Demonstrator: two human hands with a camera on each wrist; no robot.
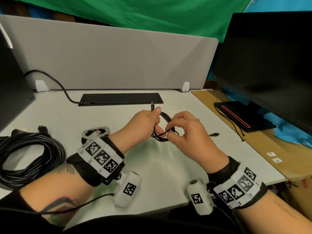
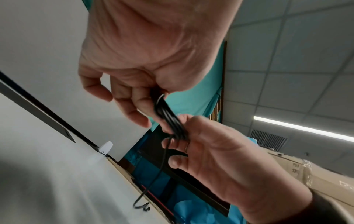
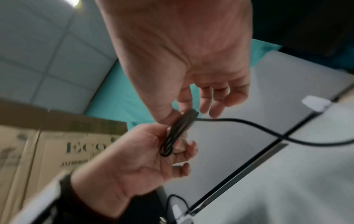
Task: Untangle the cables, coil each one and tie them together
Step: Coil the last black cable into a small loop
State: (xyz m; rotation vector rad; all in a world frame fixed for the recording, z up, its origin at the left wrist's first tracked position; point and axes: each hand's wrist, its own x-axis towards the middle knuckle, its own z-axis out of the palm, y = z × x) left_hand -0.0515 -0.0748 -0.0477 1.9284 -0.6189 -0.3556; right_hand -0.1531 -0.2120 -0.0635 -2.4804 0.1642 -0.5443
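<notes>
Mid-desk, we hold a small coil of thin black cable (image 1: 163, 127) just above the white desk surface (image 1: 104, 119). Our left hand (image 1: 146, 121) grips the coil's left side, fingers curled round the bundled loops, thumb on top beside the upright plug end (image 1: 152, 106). Our right hand (image 1: 184, 130) pinches the loops between thumb and index finger on the coil's right side; its other fingers are spread loosely apart. From the left wrist view, a loose tail of the same cable (image 2: 153, 178) hangs from the bundle down to the desk.

A white coiled cable (image 1: 96, 132) lies on the desk just behind our left wrist. A big coil of thick black cable (image 1: 28, 156) sits at the desk's left edge, well apart from the small coil. A black rectangular cable-tray lid (image 1: 120, 98) is set flush in the desk behind our hands; we cannot see what is in it. A grey fabric divider panel (image 1: 109, 56) stands at the back, a black monitor (image 1: 270, 65) on the right.
</notes>
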